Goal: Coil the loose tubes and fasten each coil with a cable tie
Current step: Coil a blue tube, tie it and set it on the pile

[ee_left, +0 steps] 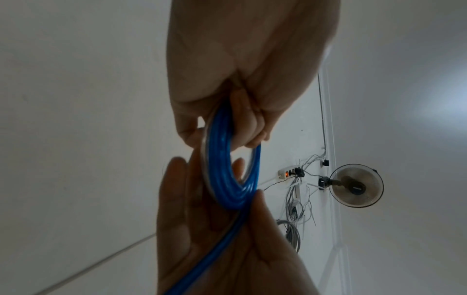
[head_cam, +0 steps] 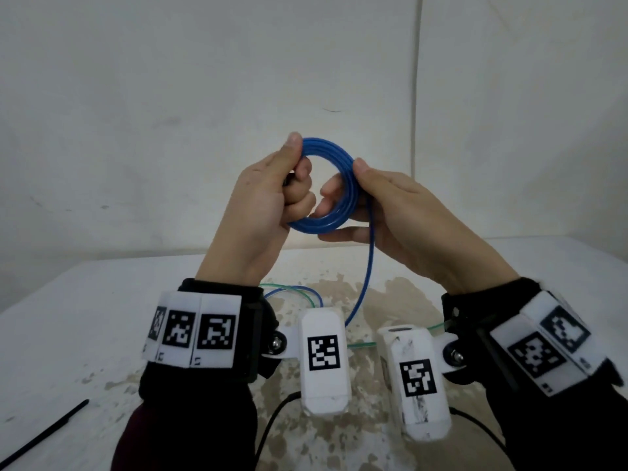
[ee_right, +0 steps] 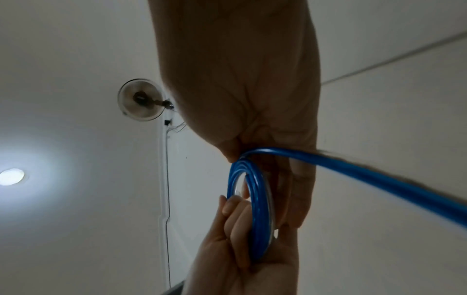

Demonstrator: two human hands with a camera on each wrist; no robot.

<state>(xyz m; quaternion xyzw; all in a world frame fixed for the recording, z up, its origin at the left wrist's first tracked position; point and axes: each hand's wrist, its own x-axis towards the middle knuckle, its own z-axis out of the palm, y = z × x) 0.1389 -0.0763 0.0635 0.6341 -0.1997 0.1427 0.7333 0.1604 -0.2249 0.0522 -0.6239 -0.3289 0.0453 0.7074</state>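
A blue tube wound into a coil (head_cam: 316,226) is held up above the table between both hands. My left hand (head_cam: 295,164) grips the coil's left side, fingers curled through the ring and thumb on top. My right hand (head_cam: 353,178) pinches the right side, thumb in front and fingers behind. The tube's loose tail (head_cam: 368,266) hangs from the right hand down to the table. The left wrist view shows the coil (ee_left: 222,159) edge-on under the left fingers (ee_left: 247,127). In the right wrist view the tail (ee_right: 379,179) leaves the coil (ee_right: 260,219) to the right.
A black cable tie (head_cam: 44,433) lies on the stained white table (head_cam: 102,300) at the lower left. A green tube (head_cam: 282,286) and a loose blue loop (head_cam: 311,290) lie on the table under my wrists. A plain wall stands close behind.
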